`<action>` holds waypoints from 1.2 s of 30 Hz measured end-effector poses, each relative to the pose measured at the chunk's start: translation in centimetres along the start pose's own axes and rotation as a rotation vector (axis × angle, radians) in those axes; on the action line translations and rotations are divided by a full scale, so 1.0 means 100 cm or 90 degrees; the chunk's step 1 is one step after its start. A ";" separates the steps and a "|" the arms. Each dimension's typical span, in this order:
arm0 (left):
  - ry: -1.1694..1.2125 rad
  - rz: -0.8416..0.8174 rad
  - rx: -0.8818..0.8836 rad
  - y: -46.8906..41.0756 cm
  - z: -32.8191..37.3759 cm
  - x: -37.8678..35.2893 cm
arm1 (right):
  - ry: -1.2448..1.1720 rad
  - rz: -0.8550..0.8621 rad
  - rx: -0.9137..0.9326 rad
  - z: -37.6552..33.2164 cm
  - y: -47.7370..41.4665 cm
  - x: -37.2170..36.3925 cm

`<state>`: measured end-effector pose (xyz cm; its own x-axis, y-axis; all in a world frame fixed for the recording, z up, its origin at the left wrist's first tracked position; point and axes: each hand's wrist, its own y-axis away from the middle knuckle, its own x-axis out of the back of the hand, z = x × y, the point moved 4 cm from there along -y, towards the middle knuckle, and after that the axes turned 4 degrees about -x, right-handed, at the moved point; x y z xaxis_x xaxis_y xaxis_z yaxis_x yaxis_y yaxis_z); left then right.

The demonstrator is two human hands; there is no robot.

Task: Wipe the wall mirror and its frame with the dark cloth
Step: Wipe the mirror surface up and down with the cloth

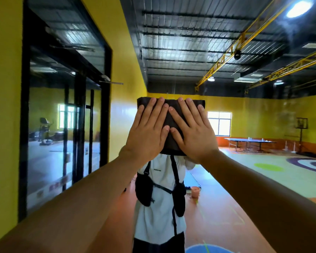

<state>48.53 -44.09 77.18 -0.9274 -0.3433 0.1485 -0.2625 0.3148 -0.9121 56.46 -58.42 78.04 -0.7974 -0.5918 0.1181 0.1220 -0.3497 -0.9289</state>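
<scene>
Folded dark brown rectangular cloth [171,128] sits dead centre, pressed flat against the wall mirror glass [244,179] that fills most of the view. Left hand [148,132] and right hand [193,132] both lie open-palmed on the cloth, fingers spread wide, not gripping; index fingertips nearly meet at the cloth's midline. Both bare forearms run in from 7 and 5 o'clock.

Mirror frame: can't tell where it is in this view.

Directly under the cloth at 6 o'clock, the reflection of the person: white T-shirt [159,216] with black chest-harness straps and pouches [144,190]. Small writing on the shirt chest, too small to read. The cloth covers the reflected head.

At 4 o'clock from the cloth, a small orange plastic bucket [195,191] stands on the orange floor. At 3 o'clock, well apart, a blue table-tennis table [250,142] below a bright window [219,123]; a stand with a framed board [301,132] further right.

At 9 o'clock, black-framed glass door panels [62,115] in a glossy yellow wall [124,88]; an exercise machine [45,131] shows in them. Red stickers low on that glass, unreadable.

At 12 to 2 o'clock, dark corrugated metal ceiling [181,42], yellow steel trusses [235,46], round lamps. Floor has green, purple and blue painted shapes.
</scene>
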 end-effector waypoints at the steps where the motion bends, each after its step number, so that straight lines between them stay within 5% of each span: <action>1: 0.001 -0.009 0.001 0.008 0.003 -0.001 | -0.002 -0.003 -0.001 -0.004 0.008 -0.001; 36: 0.085 -0.069 -0.043 0.343 0.140 -0.052 | -0.062 -0.127 0.042 -0.128 0.349 -0.038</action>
<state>48.05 -43.95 39.79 -0.9184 -0.2595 0.2985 -0.3766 0.3425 -0.8608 56.18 -59.05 40.64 -0.7492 -0.5724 0.3333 0.0083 -0.5113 -0.8594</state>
